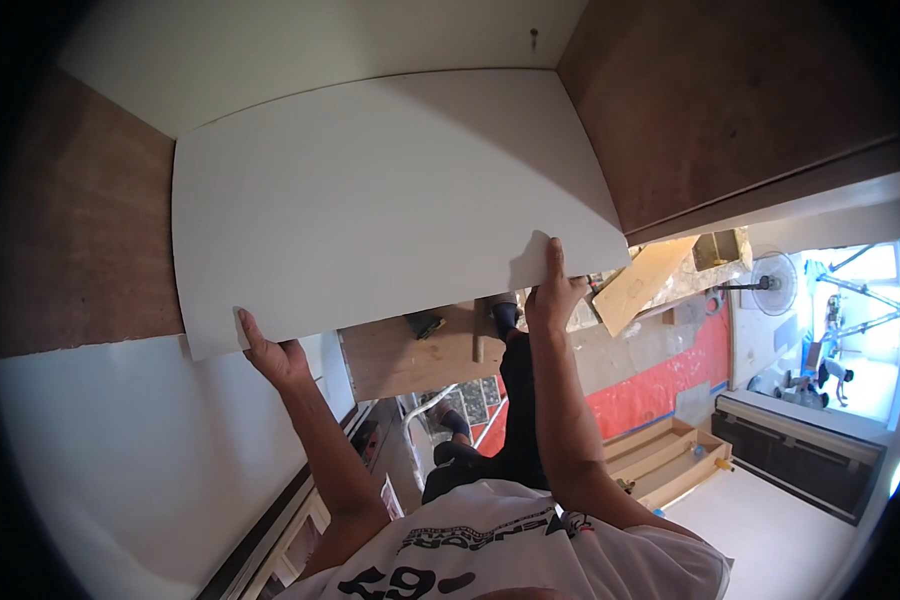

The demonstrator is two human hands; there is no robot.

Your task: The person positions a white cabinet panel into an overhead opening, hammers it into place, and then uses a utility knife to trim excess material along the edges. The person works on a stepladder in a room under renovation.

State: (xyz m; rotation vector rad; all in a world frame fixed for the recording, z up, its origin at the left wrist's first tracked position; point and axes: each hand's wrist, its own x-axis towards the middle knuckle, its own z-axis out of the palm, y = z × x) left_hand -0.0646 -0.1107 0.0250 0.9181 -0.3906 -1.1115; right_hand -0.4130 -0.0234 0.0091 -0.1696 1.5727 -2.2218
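Observation:
A large white panel [370,200] spans the space between a brown wooden side board [90,220] on the left and another wooden board [730,100] on the right. Its far edge meets the pale back wall [320,45]. My left hand [275,358] grips the panel's near edge toward the left corner, thumb on top and fingers hidden beneath. Toward the right end of that edge, my right hand [558,290] holds the panel the same way, its thumb lying on the white face.
Below are a wooden plank [400,365] with a dark tool [425,325] on it, a metal ladder rail [415,430] and red floor covering [650,375]. One foot stands near the plank. A fan [770,282], a wooden frame [670,460] and a distant person [835,375] are at right.

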